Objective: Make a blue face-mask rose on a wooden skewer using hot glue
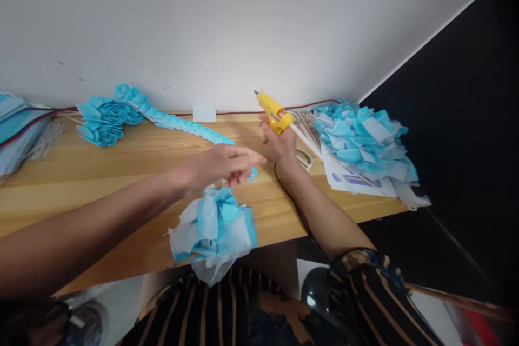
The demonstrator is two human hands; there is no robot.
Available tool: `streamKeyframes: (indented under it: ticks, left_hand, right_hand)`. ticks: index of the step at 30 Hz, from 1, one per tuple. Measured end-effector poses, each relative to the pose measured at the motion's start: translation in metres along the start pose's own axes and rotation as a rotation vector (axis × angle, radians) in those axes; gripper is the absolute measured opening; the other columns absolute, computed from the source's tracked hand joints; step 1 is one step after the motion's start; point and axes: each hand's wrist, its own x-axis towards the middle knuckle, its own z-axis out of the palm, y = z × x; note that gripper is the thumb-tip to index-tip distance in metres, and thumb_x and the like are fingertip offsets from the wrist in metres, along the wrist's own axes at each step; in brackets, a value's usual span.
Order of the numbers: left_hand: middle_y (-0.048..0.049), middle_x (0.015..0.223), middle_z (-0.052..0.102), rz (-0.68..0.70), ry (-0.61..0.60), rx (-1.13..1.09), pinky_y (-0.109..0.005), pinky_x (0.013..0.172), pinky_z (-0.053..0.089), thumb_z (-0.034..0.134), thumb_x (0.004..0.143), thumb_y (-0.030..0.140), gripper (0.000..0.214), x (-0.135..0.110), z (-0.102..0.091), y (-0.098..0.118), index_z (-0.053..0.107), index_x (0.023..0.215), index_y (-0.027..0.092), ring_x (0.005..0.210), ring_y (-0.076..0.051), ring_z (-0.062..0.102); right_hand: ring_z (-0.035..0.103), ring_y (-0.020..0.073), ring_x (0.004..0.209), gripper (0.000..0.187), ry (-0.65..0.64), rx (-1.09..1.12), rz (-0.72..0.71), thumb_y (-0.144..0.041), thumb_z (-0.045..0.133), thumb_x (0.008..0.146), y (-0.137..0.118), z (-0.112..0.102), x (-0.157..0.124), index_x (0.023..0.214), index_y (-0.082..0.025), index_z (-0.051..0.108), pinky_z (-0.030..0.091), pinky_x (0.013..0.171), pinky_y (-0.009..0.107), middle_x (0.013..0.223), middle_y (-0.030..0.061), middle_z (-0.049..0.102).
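Observation:
In my right hand (281, 143) is a yellow hot glue gun (270, 105), its nozzle pointing up and left and a white glue stick (306, 139) jutting from its back. My left hand (229, 165) hovers over the table with the index finger stretched out and the other fingers loosely bent; it looks slightly blurred. Close to its fingertips is a small blue piece (253, 173), partly hidden by the hand. Below that hand, at the table's front edge, sits a blue and white ruffled paper flower (219, 221). A row of overlapping blue folded petals (178, 123) runs behind the left hand.
Finished-looking blue flowers (106, 119) lie at the back left, near stacked blue sheets (16, 124). A heap of blue and white ruffled pieces (365, 138) rests on a printed paper (344, 178) at right. White-handled scissors (304, 159) and a black cord (290, 194) lie by my right arm.

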Motion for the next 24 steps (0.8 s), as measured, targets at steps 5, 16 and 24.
streamKeyframes:
  ticks: [5,16,24]
  left_hand:
    - [-0.0004,0.07,0.063,0.138,0.373,0.463,-0.025,0.057,0.04,0.055,0.098,0.051,0.042,-0.032,-0.059,-0.046,0.077,0.11,0.018,0.062,-0.013,0.052]
    - [-0.0049,0.089,0.071,0.36,0.324,0.891,-0.031,0.077,0.048,0.05,0.104,0.048,0.04,-0.057,-0.091,-0.12,0.072,0.083,0.021,0.084,-0.02,0.065]
    - [-0.0044,0.101,0.076,0.413,0.248,0.91,-0.034,0.085,0.05,0.055,0.104,0.045,0.03,-0.06,-0.096,-0.131,0.076,0.1,0.025,0.093,-0.022,0.068]
  right_hand:
    - [0.072,0.0183,0.099,0.032,0.135,0.161,-0.016,-0.047,0.069,0.085,-0.001,-0.014,0.014,0.106,-0.024,0.063,0.055,0.057,0.021,0.114,0.006,0.075]
    - [0.072,0.0173,0.084,0.055,-0.106,0.256,0.143,-0.076,0.059,0.087,0.014,-0.009,0.011,0.091,-0.021,0.066,0.059,0.06,0.025,0.097,0.0083,0.078]
    - [0.07,0.0137,0.074,0.052,-0.107,0.259,0.198,-0.071,0.06,0.09,0.014,-0.006,0.008,0.09,-0.02,0.068,0.057,0.058,0.023,0.094,0.0072,0.079]
